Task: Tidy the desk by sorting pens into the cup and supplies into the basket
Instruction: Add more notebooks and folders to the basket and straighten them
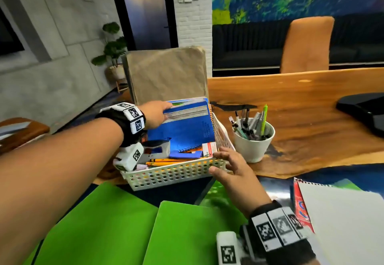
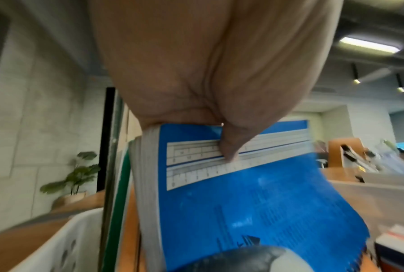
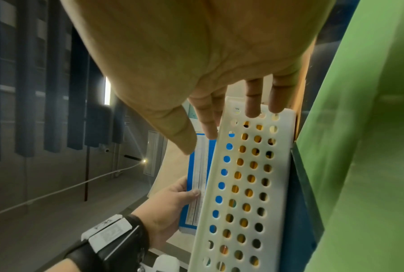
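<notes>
The left hand point(image 1: 154, 113) pinches the top edge of a blue-covered spiral notebook point(image 1: 185, 127) with a printed ruler strip, which stands upright at the back of the white perforated plastic basket point(image 1: 172, 176), centre of the head view. The right hand point(image 1: 229, 170) is open, fingers spread, touching the basket's near right corner.

To do this step well, it seems best to keep the right hand bracing the rim so the light basket does not slide or tip while the notebook is seated. The notebook should go down straight, clear of the yellow pencils point(image 1: 164, 162) and small boxes lying in the basket's front, and be let go only once its lower edge rests on the bottom.

The white cup of pens point(image 1: 252, 140) stands just right of the basket on the brown wooden surface point(image 1: 307, 119). Green folders point(image 1: 116, 227) fill the lower frame; a white spiral pad point(image 1: 345, 221) lies lower right. Beyond, an orange chair point(image 1: 307, 44) sits upper right before a dark sofa and a blue-green mural, and a potted plant point(image 1: 113, 48) at left by a grey wall.
</notes>
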A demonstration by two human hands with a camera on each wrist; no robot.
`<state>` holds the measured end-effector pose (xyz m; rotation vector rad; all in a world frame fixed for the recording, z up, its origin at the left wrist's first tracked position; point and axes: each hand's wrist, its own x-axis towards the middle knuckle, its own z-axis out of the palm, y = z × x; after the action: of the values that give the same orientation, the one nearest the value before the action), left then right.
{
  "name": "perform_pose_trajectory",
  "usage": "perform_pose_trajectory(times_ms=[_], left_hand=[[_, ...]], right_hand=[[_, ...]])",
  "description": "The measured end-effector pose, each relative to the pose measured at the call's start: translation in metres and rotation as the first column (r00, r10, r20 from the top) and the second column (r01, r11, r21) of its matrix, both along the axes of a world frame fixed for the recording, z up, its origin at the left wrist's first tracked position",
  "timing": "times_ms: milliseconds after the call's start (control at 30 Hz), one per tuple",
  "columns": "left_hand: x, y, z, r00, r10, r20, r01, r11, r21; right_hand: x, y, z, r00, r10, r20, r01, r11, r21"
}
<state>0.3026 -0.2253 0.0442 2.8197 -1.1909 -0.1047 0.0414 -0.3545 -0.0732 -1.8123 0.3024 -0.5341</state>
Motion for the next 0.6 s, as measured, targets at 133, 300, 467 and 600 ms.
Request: perform_pose_trajectory(times_ms=[133, 300, 467, 600], left_hand=[[0.001, -0.015, -0.010, 0.996, -0.051, 0.071, 0.041, 0.989, 0.142], [-0.002, -0.027, -0.020, 0.995, -0.017, 0.099, -0.009, 0.967, 0.254], [-0.023, -0.027, -0.013, 0.969, 0.082, 0.232, -0.141, 0.958, 0.249], [-0.067, -0.014, 0.015, 0.933, 0.097, 0.347, -0.109, 0.994, 0.016]], right_hand=[[0.002, 0.000, -0.004, 0.999, -0.040, -0.006, 0.040, 0.997, -0.067], [0.002, 0.001, -0.003, 0.999, -0.037, 0.000, 0.037, 0.997, -0.067], [-0.001, 0.002, 0.001, 1.000, -0.030, -0.002, 0.030, 0.999, -0.037], [-0.001, 0.004, 0.007, 1.000, -0.023, 0.003, 0.023, 0.998, 0.066]])
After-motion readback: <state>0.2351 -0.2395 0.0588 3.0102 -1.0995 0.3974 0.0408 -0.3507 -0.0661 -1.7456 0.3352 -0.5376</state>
